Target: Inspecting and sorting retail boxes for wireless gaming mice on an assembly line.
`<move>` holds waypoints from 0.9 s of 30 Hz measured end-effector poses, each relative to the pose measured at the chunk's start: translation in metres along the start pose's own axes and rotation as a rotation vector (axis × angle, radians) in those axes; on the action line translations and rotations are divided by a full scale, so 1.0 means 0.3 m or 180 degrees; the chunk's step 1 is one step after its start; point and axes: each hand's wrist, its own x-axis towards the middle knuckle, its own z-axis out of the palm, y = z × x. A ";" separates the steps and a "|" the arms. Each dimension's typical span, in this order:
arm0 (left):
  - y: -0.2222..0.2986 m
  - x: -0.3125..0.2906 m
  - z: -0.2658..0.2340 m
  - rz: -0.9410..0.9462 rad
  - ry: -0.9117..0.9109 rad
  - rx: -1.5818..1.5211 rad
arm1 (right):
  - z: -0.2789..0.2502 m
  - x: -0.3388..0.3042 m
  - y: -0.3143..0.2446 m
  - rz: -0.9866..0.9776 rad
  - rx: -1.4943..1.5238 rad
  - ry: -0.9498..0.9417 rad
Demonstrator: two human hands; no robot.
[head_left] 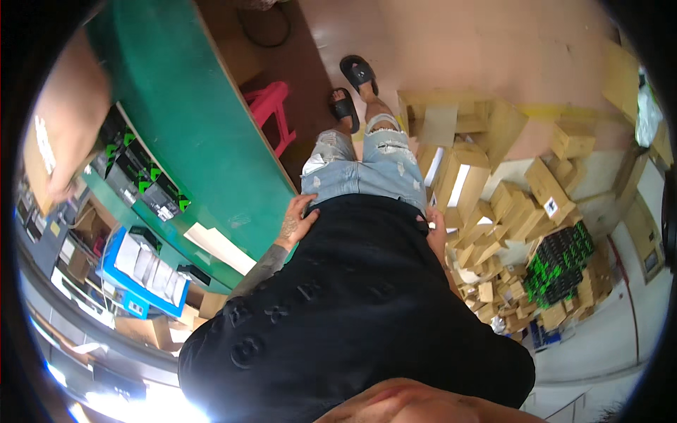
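My left hand rests at my left hip, on the hem of my black shirt and the top of my ripped light-blue jeans. Its fingers are apart and nothing shows in them. At my right hip, my right hand has curled fingers beside the shirt hem. A small white and dark thing shows at those fingers, too small to name. The green tabletop lies to the left of my left hand.
Another person's hand is at a brown box, far left. Black-and-green boxes and a blue tray stand beyond the tabletop. A pink stool stands by my feet. Cardboard boxes are heaped on the right.
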 end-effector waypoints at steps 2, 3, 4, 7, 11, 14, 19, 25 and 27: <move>-0.019 0.017 0.026 0.0946 -0.0101 0.0845 | 0.001 -0.019 -0.034 0.0160 -0.0177 -0.0023; 0.018 0.017 0.023 0.0735 -0.0226 0.0984 | -0.004 -0.027 -0.030 0.0182 -0.0399 -0.0150; 0.033 -0.002 0.029 0.0522 -0.0332 0.1125 | -0.018 -0.051 -0.030 0.0194 -0.0617 -0.0294; 0.046 -0.013 0.056 0.0462 -0.0388 0.1161 | -0.049 -0.035 -0.012 0.0192 -0.0908 -0.0658; 0.090 -0.141 0.093 -0.0053 -0.0410 0.0983 | -0.138 -0.047 0.101 0.0096 -0.0812 -0.1196; 0.034 -0.286 0.143 -0.0135 0.0115 0.0852 | -0.173 -0.069 0.146 -0.0281 -0.0461 -0.1695; -0.045 -0.439 0.187 -0.0013 0.1083 0.0432 | -0.133 -0.004 0.219 -0.0125 -0.0458 -0.2445; -0.053 -0.623 0.101 -0.0088 0.1173 0.0512 | 0.035 0.166 0.036 -0.1010 -0.2528 -0.3089; -0.094 -0.647 0.067 0.0135 0.1278 0.0597 | 0.108 0.242 -0.019 -0.2130 -0.2738 -0.2433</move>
